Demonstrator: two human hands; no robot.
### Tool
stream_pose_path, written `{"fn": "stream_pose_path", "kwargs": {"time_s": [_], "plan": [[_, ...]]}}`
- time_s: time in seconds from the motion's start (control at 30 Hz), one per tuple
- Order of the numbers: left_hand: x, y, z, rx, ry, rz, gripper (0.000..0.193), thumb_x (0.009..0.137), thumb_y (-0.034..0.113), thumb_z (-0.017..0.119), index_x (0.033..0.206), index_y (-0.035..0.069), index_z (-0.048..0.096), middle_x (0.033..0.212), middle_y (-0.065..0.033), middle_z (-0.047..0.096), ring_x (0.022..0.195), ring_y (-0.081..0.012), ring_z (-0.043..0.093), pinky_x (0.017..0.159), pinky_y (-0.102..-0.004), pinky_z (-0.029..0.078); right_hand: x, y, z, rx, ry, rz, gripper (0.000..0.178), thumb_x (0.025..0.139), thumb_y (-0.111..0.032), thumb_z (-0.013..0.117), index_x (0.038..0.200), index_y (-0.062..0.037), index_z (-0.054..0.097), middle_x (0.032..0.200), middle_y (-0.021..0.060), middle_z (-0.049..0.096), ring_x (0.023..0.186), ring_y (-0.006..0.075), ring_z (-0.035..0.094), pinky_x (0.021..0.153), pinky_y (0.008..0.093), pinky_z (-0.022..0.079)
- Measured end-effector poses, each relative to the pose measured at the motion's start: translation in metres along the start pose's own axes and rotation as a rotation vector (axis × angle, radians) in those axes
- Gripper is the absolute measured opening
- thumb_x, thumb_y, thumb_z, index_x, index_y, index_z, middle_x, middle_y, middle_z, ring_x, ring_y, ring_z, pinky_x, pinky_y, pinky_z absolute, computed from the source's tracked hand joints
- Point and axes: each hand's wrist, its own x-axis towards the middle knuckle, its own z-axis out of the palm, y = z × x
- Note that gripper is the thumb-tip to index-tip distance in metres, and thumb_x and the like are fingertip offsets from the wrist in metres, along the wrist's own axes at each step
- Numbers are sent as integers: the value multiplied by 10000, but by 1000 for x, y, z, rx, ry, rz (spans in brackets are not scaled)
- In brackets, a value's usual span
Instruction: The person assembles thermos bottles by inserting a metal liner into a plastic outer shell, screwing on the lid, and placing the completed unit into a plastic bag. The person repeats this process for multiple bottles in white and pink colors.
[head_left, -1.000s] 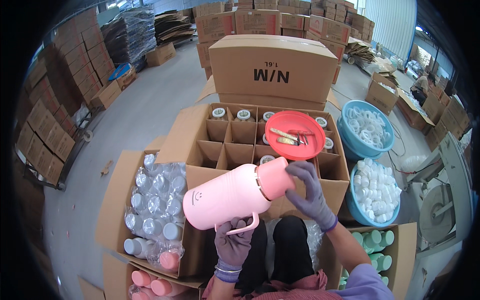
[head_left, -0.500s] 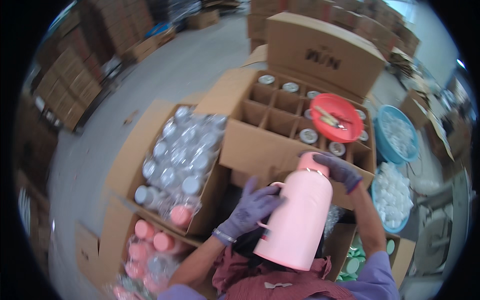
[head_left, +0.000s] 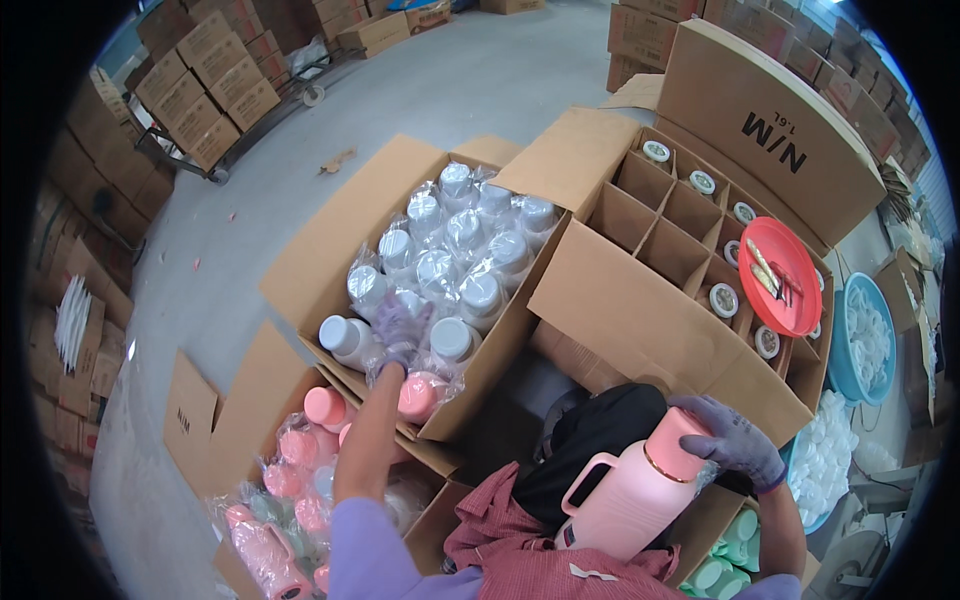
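Observation:
A pink vacuum flask (head_left: 630,500) with a side handle leans tilted across my lap. My right hand (head_left: 735,440), in a grey-purple glove, is closed round its pink cap. Out to the left, my left hand (head_left: 402,325), gloved alike, lies among the bagged white-capped bottles (head_left: 465,235) in an open carton (head_left: 500,370); its fingers look apart, slightly blurred, on the clear plastic. Close to that wrist are a loose grey-capped bottle (head_left: 345,337) and a pink-capped one (head_left: 420,395).
A divided carton (head_left: 660,300) holds several upright flasks, with a red bowl (head_left: 790,290) of small tools on top. Lower left, another carton holds bagged pink flasks (head_left: 290,480). Mint-green items (head_left: 725,570) sit lower right. Blue tubs (head_left: 850,375) of white parts stand at the right.
My left hand has left the flask and moved up-left onto the bagged bottles. The flask has come lower toward my lap, with my right hand still on its cap. The view has shifted.

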Motion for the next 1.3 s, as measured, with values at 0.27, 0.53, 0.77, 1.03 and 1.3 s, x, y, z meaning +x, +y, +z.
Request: {"fn": "stream_pose_path", "kwargs": {"time_s": [0.27,0.53,0.77,1.03,1.3], "plan": [[55,-82,44,-322,-238,-294,433,862,360,658,1162,48,650,1079,-185,704,955,-319,703,778,-430,563,-15,47,-13,299,222,50,414,925,-213,617,1278,4,603,1200,137,646,1140,238,611,1000,347,463],[28,96,-196,-1848,-647,720,360,1024,238,492,1318,38,551,1302,-174,584,1201,-298,587,986,-469,518,96,-71,-14,333,175,-384,478,906,-310,681,1249,16,613,1215,125,628,1076,193,612,963,346,482],[-1,205,-231,-1833,-1004,998,896,931,614,493,1518,-33,293,1546,-195,377,1451,-334,336,1226,-464,204,154,-95,-65,1319,200,-383,256,952,-347,654,951,-91,654,909,45,686,783,135,668,758,329,568],[-117,262,-115,-930,-287,1072,847,767,353,804,1429,-26,436,1355,-174,534,1290,-270,476,1115,-416,332,87,27,-78,1270,602,-785,857,944,-612,548,1514,-36,269,1484,173,406,1348,259,449,1127,461,373],[-171,293,-100,-1715,-972,354,259,966,122,611,1201,27,663,962,-57,692,850,-150,642,779,-274,525,36,80,33,256,927,-415,949,831,-116,698,1580,-5,125,1605,209,239,1464,299,302,1180,419,278]]}}
